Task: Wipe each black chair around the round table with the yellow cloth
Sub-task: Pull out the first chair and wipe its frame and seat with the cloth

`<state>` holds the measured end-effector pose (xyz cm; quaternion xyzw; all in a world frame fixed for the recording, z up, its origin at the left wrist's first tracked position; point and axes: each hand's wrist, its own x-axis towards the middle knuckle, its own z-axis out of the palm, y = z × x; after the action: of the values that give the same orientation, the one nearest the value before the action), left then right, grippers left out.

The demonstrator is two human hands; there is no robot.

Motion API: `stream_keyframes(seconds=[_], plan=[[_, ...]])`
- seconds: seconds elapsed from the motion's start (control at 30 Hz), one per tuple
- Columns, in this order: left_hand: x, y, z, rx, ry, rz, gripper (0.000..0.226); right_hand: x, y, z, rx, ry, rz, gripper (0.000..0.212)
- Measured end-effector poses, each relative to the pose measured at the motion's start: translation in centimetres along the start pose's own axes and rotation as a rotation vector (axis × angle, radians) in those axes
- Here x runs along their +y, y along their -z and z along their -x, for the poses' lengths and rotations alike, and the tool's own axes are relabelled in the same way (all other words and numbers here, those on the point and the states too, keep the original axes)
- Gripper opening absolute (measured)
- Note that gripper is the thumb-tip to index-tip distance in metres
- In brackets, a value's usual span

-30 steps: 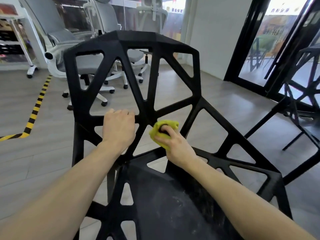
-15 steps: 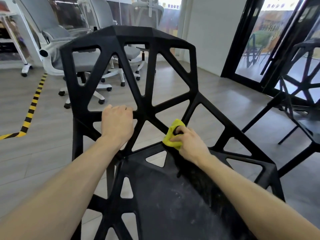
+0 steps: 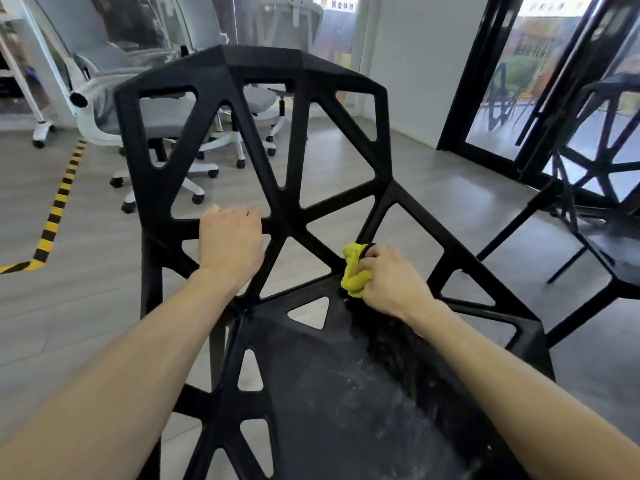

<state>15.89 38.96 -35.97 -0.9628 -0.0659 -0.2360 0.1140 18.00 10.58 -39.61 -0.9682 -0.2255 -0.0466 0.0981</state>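
right in front of the person stands a black chair (image 3: 294, 161) with a back made of bars and big open holes. the left hand (image 3: 230, 242) is wrapped around a flat bar in the back of the chair and grips it. the right hand (image 3: 389, 277) is curled tight on the yellow cloth (image 3: 353, 270), which is bunched up and pressed to the spot where a slanted bar meets the back edge of the seat. the two hands are apart, with chair bars between them. the seat looks dusty, with pale specks on it. behind the chair, seen through the holes, stand grey office chairs (image 3: 162, 109) with white legs and little wheels. they are near the black chair but not touching it. a yellow and black striped tape (image 3: 57, 209) runs along the grey floor (image 3: 433, 188) on the left. on the right is another black chair (image 3: 602, 202) of the same kind, a bit apart, next to a black framed glass door (image 3: 491, 84). a white wall (image 3: 412, 64) stands at the back.
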Motion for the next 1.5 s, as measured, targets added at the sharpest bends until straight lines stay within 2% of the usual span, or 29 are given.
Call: stream_keyframes(seconds=[0.1, 0.2, 0.3, 0.37, 0.5, 0.57, 0.67, 0.77, 0.87, 0.93, 1.03, 1.13, 1.27, 1.4, 1.5], plan=[[0.1, -0.1, 0.0, 0.013, 0.000, -0.008, 0.021, 1.6, -3.4, 2.8, -0.040, 0.059, 0.058, 0.052], [0.2, 0.1, 0.1, 0.000, -0.003, 0.007, 0.021, 2.7, -2.6, -0.6, -0.027, -0.027, -0.014, 0.037], [0.1, 0.0, 0.1, -0.001, -0.004, -0.007, 0.022, 0.5, -3.7, -1.6, 0.021, -0.006, 0.025, 0.027], [-0.2, -0.2, 0.1, 0.001, -0.003, -0.011, 0.021, 0.1, -3.7, 0.0, 0.001, 0.058, 0.094, 0.033], [-0.2, -0.3, -0.1, -0.006, 0.022, -0.022, 0.017, 3.8, -1.7, 2.9, -0.112, -0.025, 0.088, 0.035], [-0.1, -0.2, -0.1, -0.021, 0.029, -0.015, 0.018, 4.0, -2.2, 3.6, -0.076, -0.004, 0.086, 0.037], [-0.1, 0.1, -0.2, -0.014, 0.029, -0.014, 0.018, 1.7, -3.9, 1.4, -0.058, 0.157, 0.104, 0.040], [0.0, 0.2, -0.2, -0.029, 0.031, -0.034, 0.013, -0.2, -5.3, -1.5, -0.095, 0.126, 0.093, 0.053], [0.0, 0.2, -0.2, -0.041, 0.029, -0.044, 0.011, 1.4, -5.7, -1.1, -0.090, 0.142, 0.153, 0.056], [-0.2, 0.1, -0.1, -0.023, 0.021, -0.052, 0.014, 3.0, -4.3, 0.5, -0.076, 0.140, 0.179, 0.049], [-0.6, 0.3, -0.1, -0.025, 0.010, -0.060, 0.032, 6.4, -1.9, 3.7, -0.141, 0.170, 0.327, 0.039], [-0.4, 0.6, -0.1, -0.033, 0.007, -0.021, 0.039, 8.2, -1.8, 6.1, -0.127, 0.245, 0.381, 0.048], [-0.2, 1.2, 0.0, -0.058, 0.005, -0.032, 0.034, 4.0, -4.7, 1.2, -0.221, 0.135, 0.250, 0.062], [-0.1, 1.5, 0.2, -0.066, 0.001, -0.050, 0.034, -0.3, -6.0, -2.6, -0.161, 0.076, 0.140, 0.057], [-0.2, 1.3, 0.1, -0.065, -0.001, -0.073, 0.033, 0.6, -5.2, -1.1, -0.113, 0.050, 0.161, 0.054]])
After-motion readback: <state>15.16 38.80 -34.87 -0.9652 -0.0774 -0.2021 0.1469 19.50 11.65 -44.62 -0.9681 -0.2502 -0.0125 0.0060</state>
